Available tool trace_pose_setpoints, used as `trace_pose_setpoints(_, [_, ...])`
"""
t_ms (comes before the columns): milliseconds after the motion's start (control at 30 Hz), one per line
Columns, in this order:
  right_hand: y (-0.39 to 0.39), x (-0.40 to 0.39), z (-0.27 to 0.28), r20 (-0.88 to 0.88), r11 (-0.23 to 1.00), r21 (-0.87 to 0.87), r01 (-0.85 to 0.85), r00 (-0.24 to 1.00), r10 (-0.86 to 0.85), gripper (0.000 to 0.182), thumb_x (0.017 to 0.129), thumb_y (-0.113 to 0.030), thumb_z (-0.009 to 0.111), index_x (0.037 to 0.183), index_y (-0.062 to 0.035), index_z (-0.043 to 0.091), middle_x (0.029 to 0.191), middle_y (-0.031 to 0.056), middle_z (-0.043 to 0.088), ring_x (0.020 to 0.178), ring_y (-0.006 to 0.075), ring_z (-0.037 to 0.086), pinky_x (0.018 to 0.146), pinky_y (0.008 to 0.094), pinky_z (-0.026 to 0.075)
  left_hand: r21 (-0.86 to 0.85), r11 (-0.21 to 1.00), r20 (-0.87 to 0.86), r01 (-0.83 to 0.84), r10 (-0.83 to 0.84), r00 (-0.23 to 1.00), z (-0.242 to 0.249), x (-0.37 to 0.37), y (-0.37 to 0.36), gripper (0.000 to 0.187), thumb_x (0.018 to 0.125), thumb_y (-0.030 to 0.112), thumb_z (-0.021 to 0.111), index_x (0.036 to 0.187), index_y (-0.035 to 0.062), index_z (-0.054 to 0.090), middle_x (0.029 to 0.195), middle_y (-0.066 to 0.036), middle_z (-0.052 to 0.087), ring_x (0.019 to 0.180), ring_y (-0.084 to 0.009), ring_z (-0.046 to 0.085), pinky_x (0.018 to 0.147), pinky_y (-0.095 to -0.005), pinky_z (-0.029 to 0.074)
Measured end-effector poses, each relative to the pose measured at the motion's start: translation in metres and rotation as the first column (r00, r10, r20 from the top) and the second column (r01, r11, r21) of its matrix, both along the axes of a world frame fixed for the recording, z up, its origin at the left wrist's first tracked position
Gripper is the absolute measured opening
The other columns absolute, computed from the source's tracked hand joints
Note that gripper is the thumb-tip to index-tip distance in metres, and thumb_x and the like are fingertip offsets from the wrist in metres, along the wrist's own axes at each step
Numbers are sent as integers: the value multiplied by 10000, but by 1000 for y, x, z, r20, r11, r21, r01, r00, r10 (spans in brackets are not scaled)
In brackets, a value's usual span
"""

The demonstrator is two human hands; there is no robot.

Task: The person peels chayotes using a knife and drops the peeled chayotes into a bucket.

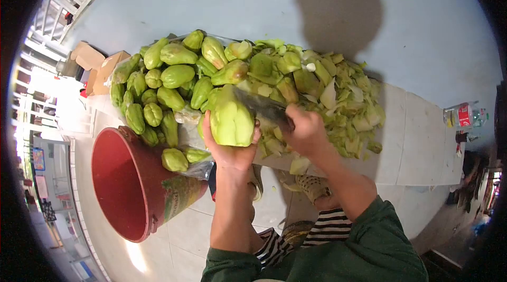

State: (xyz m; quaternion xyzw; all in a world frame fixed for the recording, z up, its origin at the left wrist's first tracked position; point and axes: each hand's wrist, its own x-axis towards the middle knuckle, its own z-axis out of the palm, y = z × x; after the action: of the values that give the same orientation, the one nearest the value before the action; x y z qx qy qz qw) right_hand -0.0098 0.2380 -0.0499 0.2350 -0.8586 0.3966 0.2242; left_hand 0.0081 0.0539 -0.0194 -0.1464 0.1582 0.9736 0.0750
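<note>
In the middle of the head view a chayote [231,118], its pale green flesh bared on the near side, rests in the palm of my left hand [232,156]. The fingers of that hand wrap around its base. My right hand [307,131] is closed on the handle of a knife [261,106]. The dark, broad blade points left, and its tip overlaps the upper right side of the chayote in this view. Beyond my left hand lies a heap of whole chayotes [177,76]. Past the knife, a pile of pale green peelings [343,102] spreads to the right.
A large red bucket [120,181] leans on the floor at the left. A cardboard box [108,73] stands behind the heap. White tiles [417,139] run along the right, with plastic bottles [467,115] at their far end. A pale blue wall [211,2] rises behind.
</note>
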Motion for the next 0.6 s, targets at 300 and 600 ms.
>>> trace_pose_setpoints(300, [3,8,7,-165,991,20,-133,977,135,242,642,-105,707,707,-60,479,608,109,506,553,335,550,489,421,433,-179,980,36,-91,99,994,-1,-3,5,535,904,503,532,1262,107,571,1164,-78,645,1066,-259,603,937,-412,480])
trace_pose_setpoints(600, [3,4,5,128,993,-103,-50,990,63,287,606,-55,738,768,-11,505,595,143,477,520,345,510,480,397,397,-155,987,-92,-34,19,996,13,1,0,593,914,539,468,1281,82,556,1114,-133,652,922,-307,649,729,-445,554])
